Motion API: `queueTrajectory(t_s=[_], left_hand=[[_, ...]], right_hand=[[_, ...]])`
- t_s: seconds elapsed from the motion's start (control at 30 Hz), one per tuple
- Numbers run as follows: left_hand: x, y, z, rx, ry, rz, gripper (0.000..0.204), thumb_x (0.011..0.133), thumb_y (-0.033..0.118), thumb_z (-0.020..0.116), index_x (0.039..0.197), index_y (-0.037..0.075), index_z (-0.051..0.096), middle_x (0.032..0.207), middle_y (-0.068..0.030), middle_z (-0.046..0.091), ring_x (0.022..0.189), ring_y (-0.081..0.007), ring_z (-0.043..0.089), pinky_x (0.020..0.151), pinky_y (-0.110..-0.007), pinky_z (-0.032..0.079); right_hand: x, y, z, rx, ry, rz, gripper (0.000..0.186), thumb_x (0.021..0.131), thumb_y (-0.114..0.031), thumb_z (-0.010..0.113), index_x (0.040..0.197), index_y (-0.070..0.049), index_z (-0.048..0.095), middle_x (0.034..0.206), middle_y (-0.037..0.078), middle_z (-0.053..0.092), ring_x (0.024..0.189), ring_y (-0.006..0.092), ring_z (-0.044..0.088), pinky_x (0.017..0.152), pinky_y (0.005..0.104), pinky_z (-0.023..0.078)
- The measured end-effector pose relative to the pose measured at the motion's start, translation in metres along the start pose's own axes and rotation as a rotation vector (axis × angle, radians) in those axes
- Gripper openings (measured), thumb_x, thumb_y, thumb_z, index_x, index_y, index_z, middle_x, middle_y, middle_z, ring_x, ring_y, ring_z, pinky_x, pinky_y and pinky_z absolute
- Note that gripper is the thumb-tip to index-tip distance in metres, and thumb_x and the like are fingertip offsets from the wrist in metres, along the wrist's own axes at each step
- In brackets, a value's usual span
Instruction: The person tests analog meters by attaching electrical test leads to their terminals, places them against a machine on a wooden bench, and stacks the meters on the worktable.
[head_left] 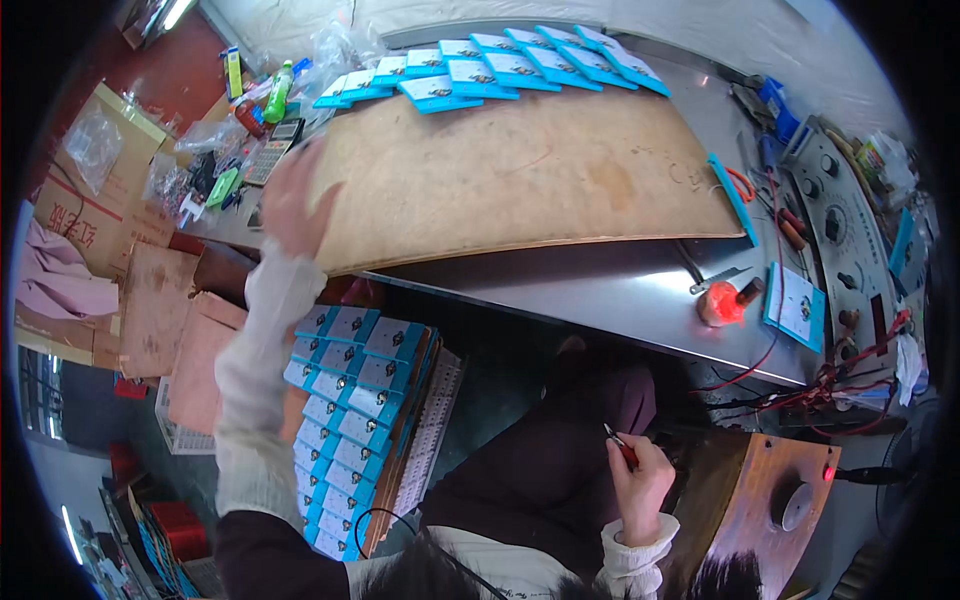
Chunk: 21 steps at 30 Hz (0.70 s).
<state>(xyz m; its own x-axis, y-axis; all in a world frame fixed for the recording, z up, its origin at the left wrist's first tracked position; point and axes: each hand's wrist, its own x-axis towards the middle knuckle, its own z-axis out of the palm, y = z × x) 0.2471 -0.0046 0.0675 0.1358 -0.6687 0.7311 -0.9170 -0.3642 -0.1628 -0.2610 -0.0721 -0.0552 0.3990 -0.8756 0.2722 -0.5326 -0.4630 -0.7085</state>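
A large brown board [480,170] lies on the metal bench, its front edge standing out over the near side. At the board's left edge is my left hand [292,205], smeared by motion. Its thumb stands apart, but the other fingers are too blurred to read, and I cannot tell if it grips the board. Low at the right, above my lap, my right hand [643,478] is closed round a red-handled tool [625,450] with a pointed metal tip. Along the board's far edge lie overlapping flat white pieces with blue edges [515,68], each bearing a small dark part.
More blue-edged white pieces [350,415] lie in rows on a stack at lower left. An orange-red bottle [722,303] and one blue-edged piece [797,308] sit at the bench's right, near a dialled instrument [845,235] and red wires. A wooden box [745,510] stands beside my right hand.
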Motion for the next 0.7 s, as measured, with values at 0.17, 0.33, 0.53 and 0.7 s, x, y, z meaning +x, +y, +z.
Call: queueTrajectory(t_s=[0.17,0.33,0.53,0.7], left_hand=[[0.112,0.066,0.100,0.201,-0.169,0.482,0.072,0.083,0.006,0.055,0.148,0.017,0.029,0.135,-0.0084,0.048,0.131,-0.0270,0.043,0.106,-0.041,0.036],[0.154,0.083,0.176,0.080,-0.183,0.435,0.064,0.089,0.004,0.047,0.147,0.025,0.030,0.136,-0.0094,0.047,0.131,-0.0284,0.043,0.104,-0.041,0.040],[0.127,0.086,0.142,0.058,-0.376,0.299,0.055,0.089,0.004,0.046,0.141,0.019,0.039,0.133,-0.0137,0.048,0.125,-0.0320,0.048,0.102,-0.040,0.042],[0.056,0.097,0.050,-0.094,-0.321,0.287,0.060,0.083,-0.006,0.049,0.139,0.015,0.045,0.133,-0.0182,0.049,0.121,-0.0364,0.050,0.101,-0.042,0.042]], right_hand=[[-0.011,-0.005,-0.007,0.023,-0.007,0.038,0.014,0.074,-0.009,0.077,0.084,-0.003,0.069,0.069,0.010,0.064,0.060,0.0248,0.061,0.056,0.0342,0.048],[-0.038,0.007,-0.021,-0.056,-0.004,0.088,0.014,0.074,-0.011,0.077,0.083,-0.006,0.068,0.067,0.008,0.064,0.059,0.0243,0.060,0.055,0.0345,0.048],[-0.062,0.037,-0.033,-0.109,0.021,0.192,0.014,0.076,-0.014,0.077,0.084,-0.006,0.068,0.068,0.011,0.063,0.060,0.0274,0.062,0.055,0.0367,0.048],[-0.052,0.048,-0.031,-0.087,0.035,0.183,0.015,0.076,-0.014,0.076,0.084,-0.005,0.068,0.069,0.012,0.064,0.061,0.0292,0.062,0.056,0.0376,0.048]])
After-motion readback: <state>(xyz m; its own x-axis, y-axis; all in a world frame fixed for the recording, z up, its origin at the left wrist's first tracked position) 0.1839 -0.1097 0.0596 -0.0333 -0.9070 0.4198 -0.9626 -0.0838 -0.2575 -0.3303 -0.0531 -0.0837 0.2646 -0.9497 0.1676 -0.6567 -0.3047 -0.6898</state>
